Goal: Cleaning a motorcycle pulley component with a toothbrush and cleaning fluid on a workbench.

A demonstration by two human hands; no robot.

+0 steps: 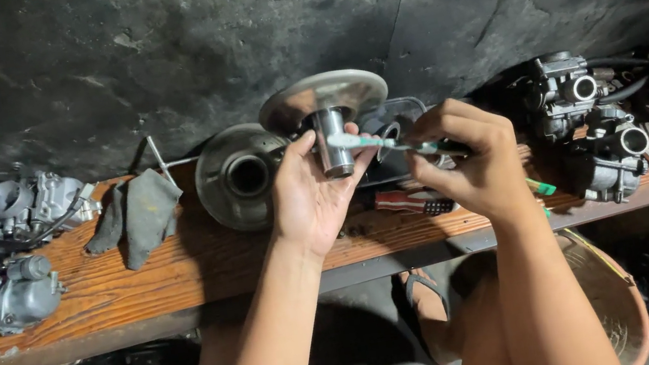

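**Brushing the pulley's hub sleeve**

Your forearms rise from the bottom edge, nearest the lens; above them your left hand point(311, 197) is cupped round the pulley half point(323, 103), fingers wrapped about its steel sleeve with the disc face turned up and away; your right hand point(467, 160) is clenched on the handle of a toothbrush point(388, 143), whose bristled head touches the sleeve near your left fingertips.

By the look of it, you are in the scrubbing step, working the sleeve clean; the next move seems to call for a slight turn of the pulley half in your left palm, so an unbrushed side of the sleeve meets the bristles, with the brush kept flat against the metal.

Taking the pulley half as the mark: it is held clear above the wooden tabletop point(174, 276); a second bowl-shaped pulley part point(241, 176) stands just left of it; a grey rag point(137, 216) lies further left; two carburettors point(14, 249) sit at the far left; more carburettors point(594, 131) are grouped well to its right; a red-handled tool point(410, 202) lies below it on the boards.
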